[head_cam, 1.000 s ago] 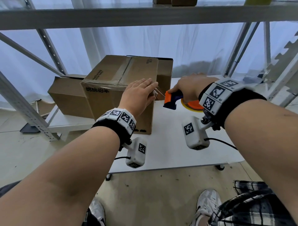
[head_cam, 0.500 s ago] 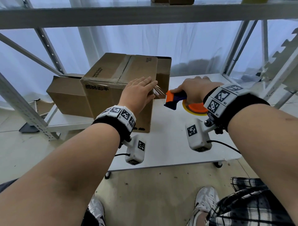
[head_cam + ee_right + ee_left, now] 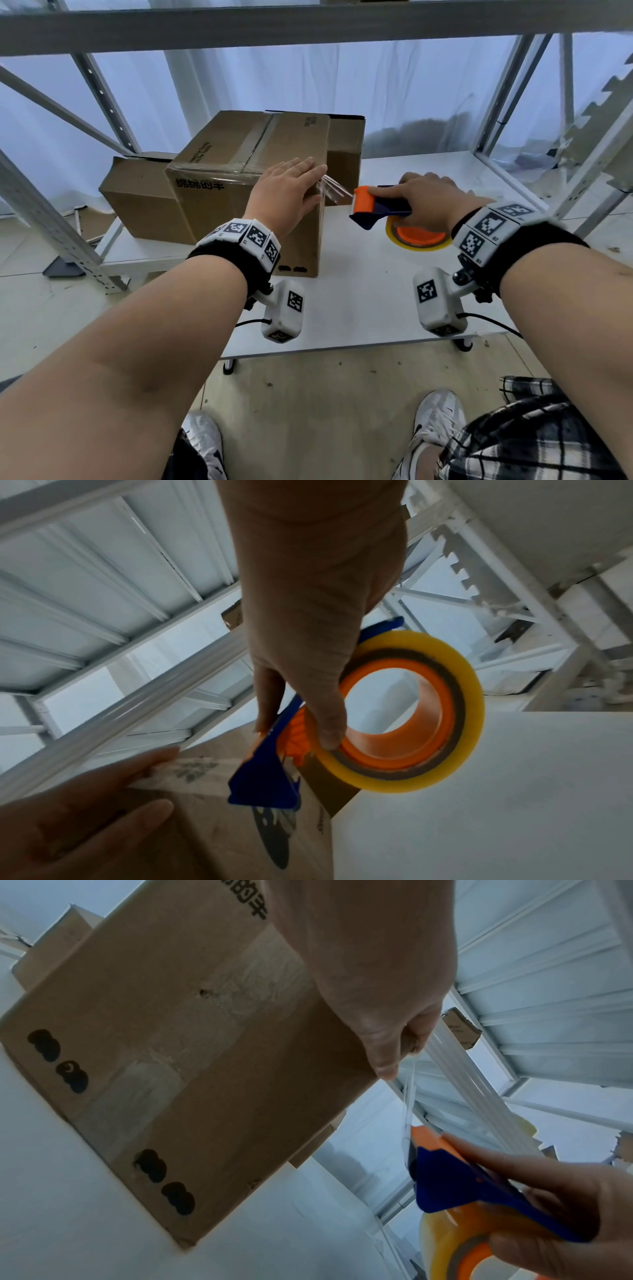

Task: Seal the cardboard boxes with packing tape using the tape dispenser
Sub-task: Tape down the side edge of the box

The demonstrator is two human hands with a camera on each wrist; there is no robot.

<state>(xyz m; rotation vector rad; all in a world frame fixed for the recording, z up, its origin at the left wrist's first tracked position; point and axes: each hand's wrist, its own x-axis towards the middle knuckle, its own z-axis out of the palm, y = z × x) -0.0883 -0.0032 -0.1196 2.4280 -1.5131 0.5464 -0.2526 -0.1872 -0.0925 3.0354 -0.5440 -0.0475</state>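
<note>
On the white worktop [image 3: 376, 308] in the head view, the front box [image 3: 246, 192] already carries tape along its top seam and front edge; the left hand [image 3: 284, 195] lies flat on its corner, fingers straight. A clear strip [image 3: 334, 192] runs to the tape dispenser [image 3: 373, 209], gripped by the right hand [image 3: 428, 202] — not yet cut, I judge. The left wrist view shows that strip [image 3: 409, 1096] taut. The right wrist view shows fingers [image 3: 329, 718] curled round the roll [image 3: 411, 710]. The box behind [image 3: 137, 202] looks untaped.

Storeroom: metal racking [image 3: 308, 24], cardboard boxes [image 3: 246, 178]
</note>
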